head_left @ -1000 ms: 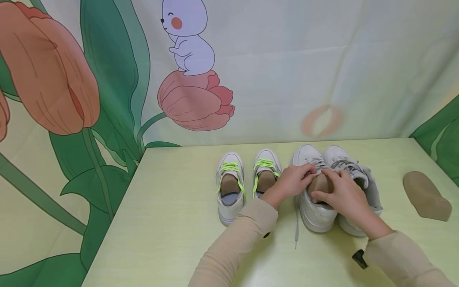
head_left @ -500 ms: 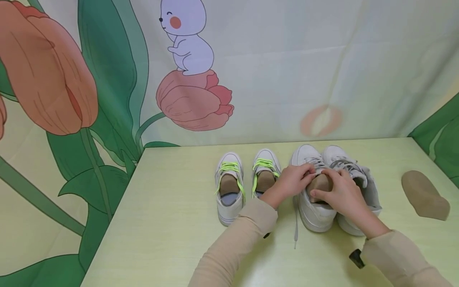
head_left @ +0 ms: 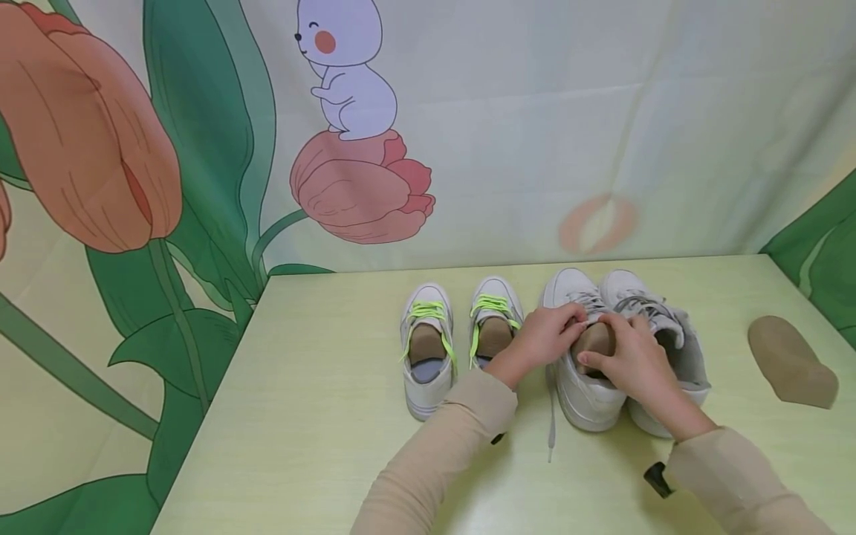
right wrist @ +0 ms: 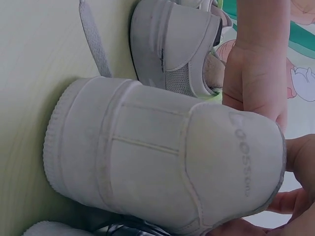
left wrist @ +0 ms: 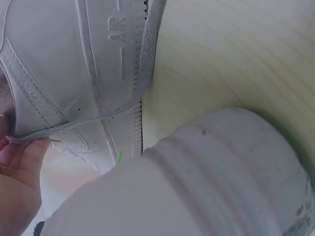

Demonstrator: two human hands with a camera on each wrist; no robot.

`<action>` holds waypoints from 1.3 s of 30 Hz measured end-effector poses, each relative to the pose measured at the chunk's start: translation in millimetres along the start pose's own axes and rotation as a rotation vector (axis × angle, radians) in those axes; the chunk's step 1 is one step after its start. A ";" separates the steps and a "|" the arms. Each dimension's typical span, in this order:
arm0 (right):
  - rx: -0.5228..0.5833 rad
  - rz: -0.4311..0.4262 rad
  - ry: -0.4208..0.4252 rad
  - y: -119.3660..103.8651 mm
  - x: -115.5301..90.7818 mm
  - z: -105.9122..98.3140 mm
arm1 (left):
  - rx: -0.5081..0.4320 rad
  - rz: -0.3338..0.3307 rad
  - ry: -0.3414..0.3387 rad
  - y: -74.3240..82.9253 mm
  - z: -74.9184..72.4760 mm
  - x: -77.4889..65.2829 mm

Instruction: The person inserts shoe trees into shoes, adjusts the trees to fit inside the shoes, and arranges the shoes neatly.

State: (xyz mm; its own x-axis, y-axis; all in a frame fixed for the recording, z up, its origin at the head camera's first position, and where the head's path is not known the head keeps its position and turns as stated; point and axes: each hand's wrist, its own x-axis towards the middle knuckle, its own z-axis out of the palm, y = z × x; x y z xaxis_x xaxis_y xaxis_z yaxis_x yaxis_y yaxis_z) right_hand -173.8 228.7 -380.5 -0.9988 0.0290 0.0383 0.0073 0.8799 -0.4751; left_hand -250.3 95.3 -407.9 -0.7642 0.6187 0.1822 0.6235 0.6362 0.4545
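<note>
Head: curled hands [head_left: 547, 334] [head_left: 638, 362]; right grips insert [head_left: 597, 343], left shoe [head_left: 591, 405].

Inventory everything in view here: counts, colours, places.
Smaller sneakers: 2, white with lime laces, mid-table
Larger sneakers: 2, cream with grey laces, to their right
Shoe inserts: 4, brown, one in each smaller sneaker, one in left larger sneaker, one loose at right
Table: 1, pale yellow, under the shoes
Backdrop: 1, whitish with orange tulips, green leaves, cartoon animal, behind table
Wrist devices: 2, black, one at each wrist
Sleeves: 2, beige, from bottom edge
Left hand: 1, bare, at left larger sneaker's laces
Right hand: 1, bare, over that sneaker's opening
</note>
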 end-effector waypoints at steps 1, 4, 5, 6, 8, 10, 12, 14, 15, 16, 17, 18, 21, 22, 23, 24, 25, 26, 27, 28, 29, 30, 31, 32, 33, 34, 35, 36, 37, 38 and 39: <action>0.001 0.003 0.002 -0.3 -0.1 0.3 | -0.001 0.000 0.001 0.1 -0.1 0.0; 0.009 -0.001 0.016 0.5 -0.3 2.4 | -0.003 -0.002 0.000 0.8 -0.4 -0.1; 0.011 -0.005 0.023 0.9 -0.3 3.2 | -0.004 -0.004 0.000 0.9 -0.6 -0.2; 0.014 -0.011 0.030 1.4 -0.4 4.1 | -0.004 -0.005 0.001 1.0 -0.7 -0.3; 0.012 -0.022 0.046 2.6 -0.9 5.3 | -0.003 -0.008 0.004 1.3 -0.7 -0.3; -0.001 -0.029 0.050 3.6 -1.1 6.0 | 0.000 -0.009 0.002 1.5 -0.9 -0.4; -0.030 -0.031 0.050 4.4 -2.0 6.0 | -0.001 -0.008 -0.004 1.6 -0.9 -0.4; -0.062 -0.029 0.047 5.0 -2.7 6.0 | -0.004 -0.006 -0.009 1.5 -0.3 -0.3; -0.077 -0.028 0.048 5.1 -3.2 6.0 | -0.005 -0.006 -0.011 1.4 0.0 -0.2; -0.090 -0.027 0.052 5.3 -3.6 6.2 | -0.007 -0.005 -0.011 1.2 0.5 -0.1; -0.099 -0.029 0.057 5.4 -4.0 6.5 | -0.011 -0.006 -0.009 0.9 1.0 0.0; -0.102 -0.031 0.063 5.4 -4.2 6.8 | -0.013 -0.008 -0.007 0.6 1.4 0.0; -0.097 -0.043 0.086 5.3 -5.0 7.9 | -0.020 -0.014 -0.001 -0.3 1.9 0.0; -0.093 -0.048 0.093 5.2 -5.2 8.2 | -0.021 -0.015 0.000 -0.5 1.7 -0.1; -0.089 -0.050 0.098 5.1 -5.2 8.4 | -0.020 -0.016 0.003 -0.7 1.5 -0.2; -0.086 -0.055 0.105 5.0 -5.4 8.6 | -0.019 -0.016 0.006 -0.9 1.3 -0.3; -0.083 -0.058 0.109 4.9 -5.8 8.9 | -0.019 -0.017 0.009 -1.0 1.4 -0.5; -0.080 -0.061 0.111 4.8 -6.0 9.1 | -0.017 -0.016 0.013 -1.1 1.4 -0.7; -0.078 -0.062 0.117 4.8 -6.4 9.2 | -0.019 -0.018 0.015 -1.1 1.7 -0.9; -0.076 -0.065 0.121 4.8 -6.6 9.6 | -0.020 -0.019 0.018 -1.1 2.0 -1.0; -0.074 -0.066 0.126 4.8 -7.0 9.8 | -0.023 -0.019 0.021 -1.2 2.3 -1.1; -0.072 -0.068 0.131 4.7 -7.5 9.9 | -0.026 -0.020 0.022 -1.3 2.5 -1.2; -0.070 -0.068 0.136 4.8 -7.9 10.1 | -0.027 -0.020 0.025 -1.4 3.0 -1.2; -0.070 -0.070 0.141 4.7 -8.3 10.2 | -0.030 -0.019 0.027 -1.6 3.5 -1.1; -0.070 -0.070 0.145 4.7 -8.6 10.4 | -0.031 -0.017 0.029 -1.8 3.9 -1.2; -0.071 -0.071 0.146 4.5 -8.8 10.4 | -0.029 -0.013 0.033 -1.9 4.0 -1.3; -0.072 -0.070 0.146 4.2 -9.0 10.2 | -0.028 -0.008 0.035 -2.0 4.0 -1.3; -0.073 -0.071 0.145 3.8 -8.9 10.0 | -0.024 -0.005 0.037 -2.3 4.4 -1.1; -0.074 -0.073 0.143 3.3 -8.6 9.9 | -0.023 -0.003 0.038 -2.3 4.4 -1.2; -0.075 -0.074 0.139 2.8 -8.1 9.5 | -0.028 -0.002 0.038 -2.2 4.1 -1.2; -0.075 -0.076 0.134 2.2 -7.6 9.2 | -0.032 -0.004 0.036 -2.0 3.6 -1.4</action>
State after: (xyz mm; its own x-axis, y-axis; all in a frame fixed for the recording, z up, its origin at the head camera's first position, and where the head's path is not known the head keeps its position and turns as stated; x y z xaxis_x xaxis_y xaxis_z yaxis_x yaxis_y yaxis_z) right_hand -166.6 226.1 -389.9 -0.9814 0.0199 0.1909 -0.0592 0.9147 -0.3998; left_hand -249.9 94.8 -412.2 -0.7722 0.5990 0.2117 0.6156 0.6231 0.4825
